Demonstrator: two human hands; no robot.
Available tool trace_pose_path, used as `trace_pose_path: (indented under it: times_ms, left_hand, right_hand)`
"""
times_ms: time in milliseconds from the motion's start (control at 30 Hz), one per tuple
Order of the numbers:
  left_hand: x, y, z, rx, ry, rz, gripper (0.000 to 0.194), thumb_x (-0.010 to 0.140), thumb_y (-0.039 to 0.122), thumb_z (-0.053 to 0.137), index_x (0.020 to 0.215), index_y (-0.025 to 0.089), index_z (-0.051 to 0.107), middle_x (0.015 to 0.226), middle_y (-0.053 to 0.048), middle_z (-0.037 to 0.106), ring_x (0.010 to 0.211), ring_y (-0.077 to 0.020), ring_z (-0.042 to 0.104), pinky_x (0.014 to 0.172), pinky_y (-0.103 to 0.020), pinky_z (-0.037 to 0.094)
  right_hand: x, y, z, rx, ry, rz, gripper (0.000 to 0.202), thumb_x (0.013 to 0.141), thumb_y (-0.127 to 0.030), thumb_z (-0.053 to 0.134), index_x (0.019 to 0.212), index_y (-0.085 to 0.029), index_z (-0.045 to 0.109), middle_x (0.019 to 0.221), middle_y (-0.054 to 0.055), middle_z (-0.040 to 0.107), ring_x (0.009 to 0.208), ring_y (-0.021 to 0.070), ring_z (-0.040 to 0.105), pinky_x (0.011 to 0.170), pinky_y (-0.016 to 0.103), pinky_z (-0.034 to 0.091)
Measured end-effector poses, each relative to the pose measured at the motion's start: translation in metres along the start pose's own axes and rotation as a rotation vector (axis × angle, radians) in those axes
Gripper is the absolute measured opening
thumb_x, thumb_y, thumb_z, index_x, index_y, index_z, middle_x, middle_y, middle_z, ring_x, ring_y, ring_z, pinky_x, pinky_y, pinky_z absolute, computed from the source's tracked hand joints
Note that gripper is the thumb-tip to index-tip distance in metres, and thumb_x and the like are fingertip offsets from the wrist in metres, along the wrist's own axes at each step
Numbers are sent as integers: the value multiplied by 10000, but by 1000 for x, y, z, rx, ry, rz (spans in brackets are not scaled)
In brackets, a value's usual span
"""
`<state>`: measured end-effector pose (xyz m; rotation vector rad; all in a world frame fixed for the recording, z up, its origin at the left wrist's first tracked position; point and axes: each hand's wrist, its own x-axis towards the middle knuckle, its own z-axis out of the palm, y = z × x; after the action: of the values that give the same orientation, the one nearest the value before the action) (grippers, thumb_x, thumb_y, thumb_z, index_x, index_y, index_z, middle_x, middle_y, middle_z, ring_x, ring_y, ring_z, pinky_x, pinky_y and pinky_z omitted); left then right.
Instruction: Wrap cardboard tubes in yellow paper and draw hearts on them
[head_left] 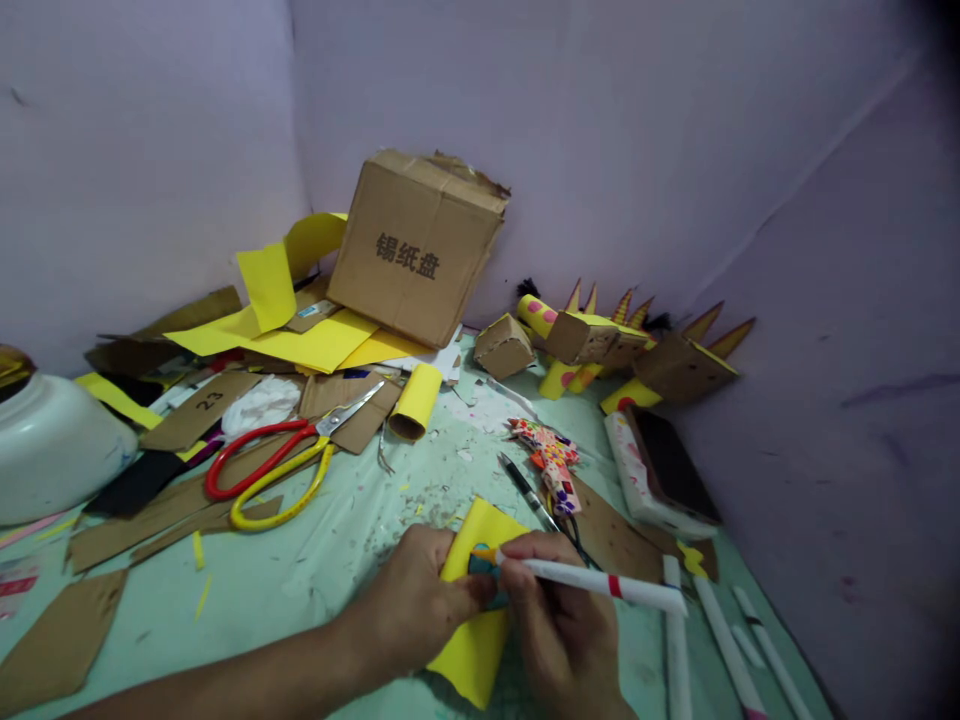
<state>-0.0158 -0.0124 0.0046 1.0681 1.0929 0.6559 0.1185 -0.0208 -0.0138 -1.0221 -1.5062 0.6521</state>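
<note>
My left hand [416, 590] is closed on a piece of yellow paper [472, 655], whose edges look curved. Near the paper's middle is a blue-green patch [480, 563], partly covered by my fingers. My right hand [562, 620] grips a white marker pen [592, 578] with a red band, its orange tip at the blue-green patch. Just beyond my hands lie a black pen [525, 487] and a folded, patterned paper figure [551, 455]. A yellow-covered cardboard tube [418, 402] rests farther back.
Red-and-yellow-handled scissors [281, 465] lie open at left among cardboard scraps [56, 645]. A cardboard box [420, 245] leans at the back over yellow sheets [300, 340]. Spiked cardboard figures [682, 365], a phone [671, 470] and several markers [724, 640] are at right.
</note>
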Motion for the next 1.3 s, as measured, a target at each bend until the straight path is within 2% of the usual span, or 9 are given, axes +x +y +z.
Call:
trace_pose_path:
  times_ms: [167, 333, 433, 600, 933, 1300]
  left_hand:
    - [3, -3, -1, 33, 9, 27, 474, 609, 616, 639, 645, 153, 544, 556, 19, 473, 506, -120, 435, 467, -222, 337]
    - [4, 2, 1, -7, 35, -11, 538, 535, 677, 648, 607, 162, 511, 516, 29, 454, 471, -105, 415, 445, -213, 326]
    - [4, 3, 1, 1, 42, -19, 565, 526, 703, 633, 602, 158, 505, 505, 28, 454, 459, -99, 412, 433, -210, 318]
    - [3, -1, 1, -19, 31, 0, 507, 565, 626, 673, 646, 148, 528, 539, 15, 500, 485, -113, 460, 448, -210, 346]
    - [7, -12, -3, 23, 27, 22, 480, 659, 605, 615, 707, 131, 558, 584, -6, 545, 527, -134, 506, 464, -215, 367]
    - [5, -9, 0, 47, 88, 17, 472, 674, 586, 606, 754, 123, 569, 606, -14, 577, 534, -133, 516, 478, -215, 383]
  right_hand:
    - [0, 2, 2, -19, 41, 7, 102, 839, -246, 527, 798, -205, 612, 672, 12, 623, 560, 142, 572, 509, 251, 450]
    - [-1, 7, 2, -67, 38, 32, 98, 845, -264, 523, 811, -205, 595, 700, 23, 639, 598, 161, 597, 473, 249, 423]
    - [-1, 8, 2, -64, 31, 32, 93, 850, -251, 514, 820, -207, 590, 712, 26, 645, 634, 169, 611, 504, 256, 438]
    - [2, 6, 0, -128, 52, -30, 81, 834, -221, 531, 805, -207, 605, 665, 7, 626, 566, 149, 578, 504, 248, 444]
    - [10, 3, -6, -192, 9, -186, 94, 808, -125, 535, 834, -192, 595, 680, 2, 637, 535, 119, 583, 464, 200, 456]
    - [11, 3, -8, -207, 52, -221, 92, 809, -110, 532, 805, -172, 601, 640, 7, 615, 510, 103, 567, 452, 178, 452]
